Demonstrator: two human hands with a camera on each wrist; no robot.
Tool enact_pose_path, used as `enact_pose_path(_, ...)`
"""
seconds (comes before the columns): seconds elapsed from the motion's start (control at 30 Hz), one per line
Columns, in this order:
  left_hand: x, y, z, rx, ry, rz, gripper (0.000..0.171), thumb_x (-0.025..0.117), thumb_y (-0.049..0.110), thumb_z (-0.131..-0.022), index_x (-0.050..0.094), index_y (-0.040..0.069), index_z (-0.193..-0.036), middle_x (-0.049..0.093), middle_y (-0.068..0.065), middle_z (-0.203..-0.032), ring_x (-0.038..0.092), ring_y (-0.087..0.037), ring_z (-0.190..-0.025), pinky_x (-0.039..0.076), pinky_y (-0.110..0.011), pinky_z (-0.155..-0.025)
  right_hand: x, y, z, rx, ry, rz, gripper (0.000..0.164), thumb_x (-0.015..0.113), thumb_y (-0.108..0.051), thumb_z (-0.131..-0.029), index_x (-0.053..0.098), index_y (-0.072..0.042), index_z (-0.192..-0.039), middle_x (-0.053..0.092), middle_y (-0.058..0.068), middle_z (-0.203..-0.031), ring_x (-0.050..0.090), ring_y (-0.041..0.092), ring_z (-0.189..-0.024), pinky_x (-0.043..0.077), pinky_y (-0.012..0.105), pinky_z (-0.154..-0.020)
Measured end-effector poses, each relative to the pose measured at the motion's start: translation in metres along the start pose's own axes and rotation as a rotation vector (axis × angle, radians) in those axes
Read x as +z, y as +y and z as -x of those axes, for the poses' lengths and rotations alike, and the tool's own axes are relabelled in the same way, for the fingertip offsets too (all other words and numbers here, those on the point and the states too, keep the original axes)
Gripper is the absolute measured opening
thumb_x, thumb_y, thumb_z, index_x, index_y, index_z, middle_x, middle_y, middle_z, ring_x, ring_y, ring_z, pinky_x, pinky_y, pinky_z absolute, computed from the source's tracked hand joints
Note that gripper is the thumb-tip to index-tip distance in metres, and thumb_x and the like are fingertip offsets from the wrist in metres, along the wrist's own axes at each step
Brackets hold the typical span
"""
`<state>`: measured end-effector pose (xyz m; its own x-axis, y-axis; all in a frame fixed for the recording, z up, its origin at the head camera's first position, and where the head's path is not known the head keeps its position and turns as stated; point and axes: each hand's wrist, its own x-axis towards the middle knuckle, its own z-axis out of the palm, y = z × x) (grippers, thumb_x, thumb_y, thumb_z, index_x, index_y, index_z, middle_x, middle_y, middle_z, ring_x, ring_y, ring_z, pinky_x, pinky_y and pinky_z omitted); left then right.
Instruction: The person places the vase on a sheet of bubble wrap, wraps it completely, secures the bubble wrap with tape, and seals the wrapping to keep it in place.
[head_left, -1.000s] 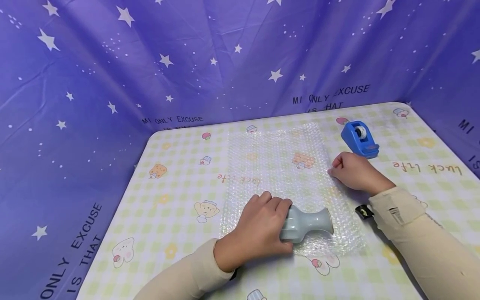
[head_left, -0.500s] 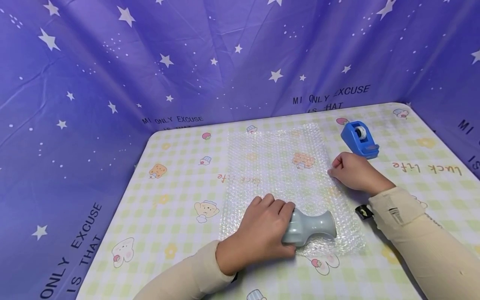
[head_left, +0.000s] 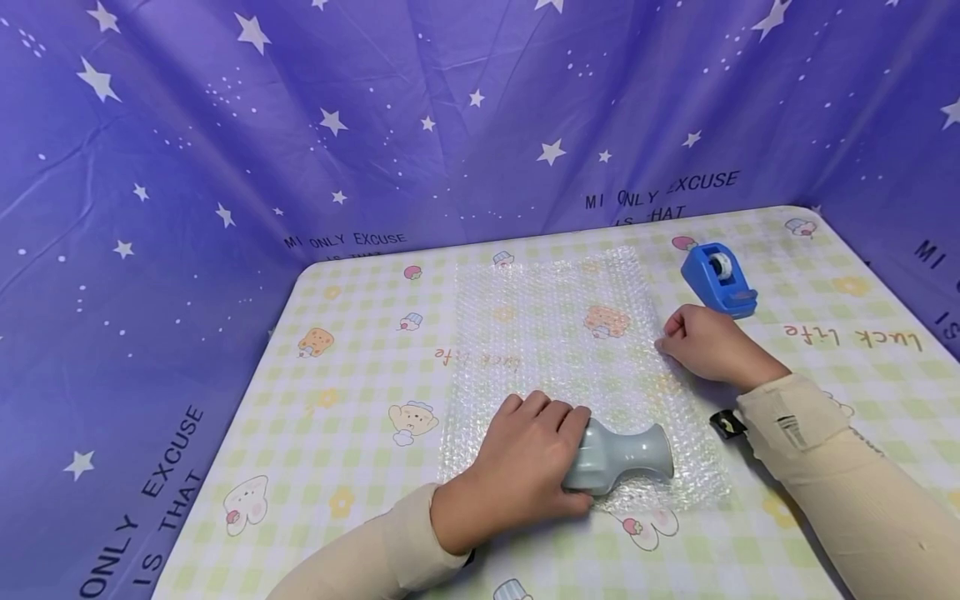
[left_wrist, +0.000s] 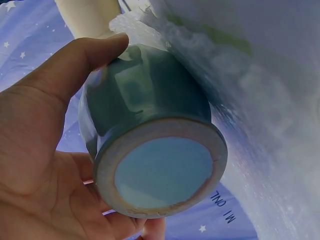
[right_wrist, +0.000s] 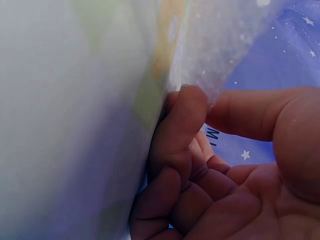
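Note:
A pale grey-green ceramic vase lies on its side over the near part of a bubble wrap sheet, its flared mouth towards the right. My left hand grips the vase round its body from the left. The left wrist view shows the round base facing the camera, with the thumb on one side and the fingers behind. At the sheet's right edge, my right hand pinches the bubble wrap between thumb and curled index finger, low against the tabletop, as the right wrist view shows.
A blue tape dispenser with a roll in it stands just beyond the right hand. The table wears a green checked cloth with cartoon prints. Purple star-patterned curtains hang behind and at both sides.
The left hand has shifted the vase slightly right and nearer over the bubble wrap, then kept still. The right hand stays at the sheet's edge.

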<state>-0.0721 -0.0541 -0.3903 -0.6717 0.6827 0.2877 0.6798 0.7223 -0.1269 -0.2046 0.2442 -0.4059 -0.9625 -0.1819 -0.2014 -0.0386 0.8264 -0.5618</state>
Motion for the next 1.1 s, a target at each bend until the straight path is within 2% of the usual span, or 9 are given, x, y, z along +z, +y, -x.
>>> enact_pose_path(0.37, 0.0, 0.0, 0.001, 0.003, -0.022, -0.006, 0.085, 0.079, 0.073, -0.059, 0.061, 0.019, -0.123, 0.069, 0.007, -0.108, 0.06, -0.014, -0.092, 0.042, -0.033, -0.07, 0.0, -0.001, 0.0, 0.0, 0.0, 0.01, 0.028, 0.064, -0.025, -0.098, 0.058, 0.002, -0.105, 0.059, 0.01, -0.086, 0.056, 0.022, -0.075, 0.044, 0.033, -0.063)
enact_pose_path(0.63, -0.001, 0.0, 0.002, 0.004, -0.068, -0.021, 0.094, 0.081, 0.073, -0.057, 0.06, 0.017, -0.13, 0.069, 0.006, -0.112, 0.063, -0.015, -0.097, 0.044, -0.034, -0.072, -0.001, 0.0, -0.001, -0.011, 0.009, 0.023, 0.029, 0.065, -0.026, -0.098, 0.059, 0.001, -0.104, 0.06, 0.009, -0.087, 0.057, 0.022, -0.077, 0.044, 0.033, -0.065)
enact_pose_path(0.77, -0.002, 0.002, 0.001, 0.015, -0.115, -0.041, 0.108, 0.082, 0.08, -0.055, 0.058, 0.015, -0.137, 0.07, 0.005, -0.119, 0.064, -0.016, -0.102, 0.046, -0.034, -0.076, -0.001, -0.003, 0.002, -0.017, 0.028, 0.039, 0.033, 0.066, -0.03, -0.097, 0.058, 0.001, -0.103, 0.061, 0.01, -0.088, 0.057, 0.023, -0.077, 0.044, 0.034, -0.066)
enact_pose_path(0.87, -0.003, 0.003, 0.0, 0.016, -0.158, -0.058, 0.124, 0.081, 0.086, -0.05, 0.052, 0.013, -0.146, 0.068, 0.004, -0.126, 0.064, -0.017, -0.107, 0.047, -0.035, -0.08, -0.003, -0.007, 0.007, -0.034, 0.05, 0.072, 0.043, 0.065, -0.033, -0.096, 0.057, 0.007, -0.111, 0.063, 0.012, -0.09, 0.059, 0.026, -0.08, 0.049, 0.042, -0.072)
enact_pose_path(0.93, -0.003, 0.003, 0.0, 0.01, -0.182, -0.067, 0.132, 0.081, 0.088, -0.048, 0.047, 0.011, -0.15, 0.067, 0.003, -0.129, 0.065, -0.017, -0.108, 0.048, -0.035, -0.081, -0.003, -0.013, 0.011, -0.061, 0.072, 0.105, 0.052, 0.065, -0.034, -0.096, 0.055, 0.012, -0.119, 0.064, 0.019, -0.096, 0.062, 0.032, -0.086, 0.051, 0.05, -0.079)
enact_pose_path(1.03, -0.003, 0.003, 0.0, -0.003, -0.218, -0.074, 0.14, 0.081, 0.088, -0.046, 0.041, 0.01, -0.155, 0.065, 0.002, -0.131, 0.065, -0.018, -0.107, 0.049, -0.036, -0.081, -0.005, -0.026, 0.021, -0.098, 0.11, 0.154, 0.063, 0.067, -0.037, -0.095, 0.052, 0.015, -0.129, 0.061, 0.031, -0.113, 0.062, 0.044, -0.101, 0.048, 0.062, -0.089)
enact_pose_path(1.1, -0.003, 0.003, -0.001, -0.011, -0.245, -0.08, 0.143, 0.082, 0.087, -0.046, 0.036, 0.01, -0.157, 0.064, 0.002, -0.131, 0.065, -0.018, -0.107, 0.049, -0.037, -0.082, -0.005, -0.036, 0.03, -0.14, 0.144, 0.175, 0.064, 0.069, -0.037, -0.095, 0.054, 0.014, -0.131, 0.056, 0.037, -0.124, 0.057, 0.051, -0.113, 0.045, 0.066, -0.094)
